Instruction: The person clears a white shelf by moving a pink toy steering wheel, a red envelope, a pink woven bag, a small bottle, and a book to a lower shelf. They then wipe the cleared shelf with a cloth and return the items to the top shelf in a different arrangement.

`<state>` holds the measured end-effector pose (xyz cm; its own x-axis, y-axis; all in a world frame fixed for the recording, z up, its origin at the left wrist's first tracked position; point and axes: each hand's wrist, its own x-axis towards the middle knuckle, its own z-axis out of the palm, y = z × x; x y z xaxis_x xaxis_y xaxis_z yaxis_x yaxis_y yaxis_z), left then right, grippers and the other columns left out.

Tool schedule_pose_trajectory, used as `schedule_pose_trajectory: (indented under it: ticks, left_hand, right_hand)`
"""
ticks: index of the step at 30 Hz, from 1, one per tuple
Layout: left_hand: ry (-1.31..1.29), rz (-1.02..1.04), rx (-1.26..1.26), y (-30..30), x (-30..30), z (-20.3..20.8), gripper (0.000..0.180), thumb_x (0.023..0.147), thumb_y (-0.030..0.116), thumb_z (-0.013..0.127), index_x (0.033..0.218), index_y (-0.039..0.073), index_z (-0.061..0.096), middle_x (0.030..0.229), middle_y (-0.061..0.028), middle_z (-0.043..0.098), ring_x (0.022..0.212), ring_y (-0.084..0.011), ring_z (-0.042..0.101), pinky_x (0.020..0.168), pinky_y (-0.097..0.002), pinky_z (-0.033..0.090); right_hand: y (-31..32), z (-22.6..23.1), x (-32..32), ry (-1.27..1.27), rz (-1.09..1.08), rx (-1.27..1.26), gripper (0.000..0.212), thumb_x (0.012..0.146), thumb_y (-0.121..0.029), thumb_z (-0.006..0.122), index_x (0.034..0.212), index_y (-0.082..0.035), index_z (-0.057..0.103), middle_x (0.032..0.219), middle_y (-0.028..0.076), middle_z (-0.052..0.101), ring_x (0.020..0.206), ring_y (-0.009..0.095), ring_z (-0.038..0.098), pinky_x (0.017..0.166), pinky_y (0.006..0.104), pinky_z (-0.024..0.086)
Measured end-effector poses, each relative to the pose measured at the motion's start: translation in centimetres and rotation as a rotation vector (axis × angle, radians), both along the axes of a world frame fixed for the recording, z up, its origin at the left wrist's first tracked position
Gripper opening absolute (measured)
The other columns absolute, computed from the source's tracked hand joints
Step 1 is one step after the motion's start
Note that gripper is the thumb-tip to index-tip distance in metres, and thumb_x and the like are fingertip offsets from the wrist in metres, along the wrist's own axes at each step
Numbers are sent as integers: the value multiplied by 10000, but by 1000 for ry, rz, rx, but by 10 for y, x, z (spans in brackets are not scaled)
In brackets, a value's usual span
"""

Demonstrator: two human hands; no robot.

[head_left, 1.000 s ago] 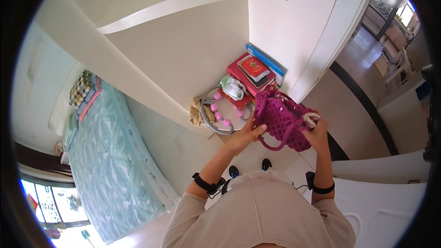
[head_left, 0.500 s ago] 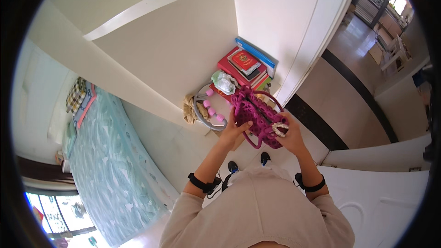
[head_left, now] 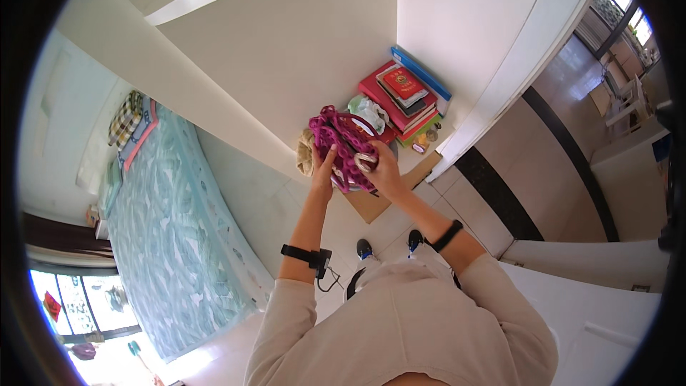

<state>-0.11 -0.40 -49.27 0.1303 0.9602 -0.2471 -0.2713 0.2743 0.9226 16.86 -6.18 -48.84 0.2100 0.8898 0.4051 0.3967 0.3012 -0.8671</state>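
A magenta openwork woven handbag (head_left: pixel 336 139) is between my two hands, over the low pile by the wall. My left hand (head_left: pixel 324 170) is closed on its left side, with the thumb on the near face. On its right side my right hand (head_left: pixel 386 173) grips the edge next to a pale, cord-like loop (head_left: pixel 365 163). The bag mostly covers the grey hoop with pink pieces beneath it. A beige cloth bundle (head_left: pixel 305 154) shows at its left. I cannot tell whether the bag touches the things below.
Books and a large red binder (head_left: pixel 375 88) are stacked in the corner, topped by a red booklet (head_left: pixel 404 83). Beside them are a blue folder (head_left: pixel 426 77), a crumpled plastic bag (head_left: pixel 370 112) and cardboard (head_left: pixel 371 206). A bed (head_left: pixel 182 243) stands left, a doorway right.
Both hands have carried the handbag left and farther out, from in front of the books to over the hoop and beside the cloth. The cardboard and small items by the books are now uncovered.
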Motion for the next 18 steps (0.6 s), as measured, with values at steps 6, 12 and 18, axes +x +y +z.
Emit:
schedule_pose_trajectory:
  ticks: [6, 12, 18]
  left_hand:
    - [277, -25, 25, -6, 11, -40, 905, 946, 400, 641, 1578, 54, 92, 1554, -158, 301, 1407, -234, 321, 1148, -346, 266]
    - [590, -107, 252, -14, 21, -53, 883, 943, 379, 642, 1554, -7, 135, 1589, -232, 223, 1469, -326, 237, 1184, -391, 218]
    - [772, -40, 541, -10, 22, -51, 834, 923, 311, 656, 1535, -23, 197, 1551, -273, 283, 1468, -395, 238, 1184, -447, 226]
  right_hand:
    - [32, -68, -21, -198, -42, -53, 684, 626, -175, 862, 1217, -40, 546, 1170, 177, 593, 1124, 395, 549, 1008, 494, 403]
    - [52, -103, 73, -442, 245, 5, 683, 699, -90, 753, 1341, -31, 530, 1363, 276, 476, 1230, 459, 472, 1062, 491, 397]
    - [112, -92, 62, -565, 39, -303, 496, 729, 49, 573, 1188, -102, 684, 1365, 239, 497, 1247, 419, 486, 1045, 489, 396]
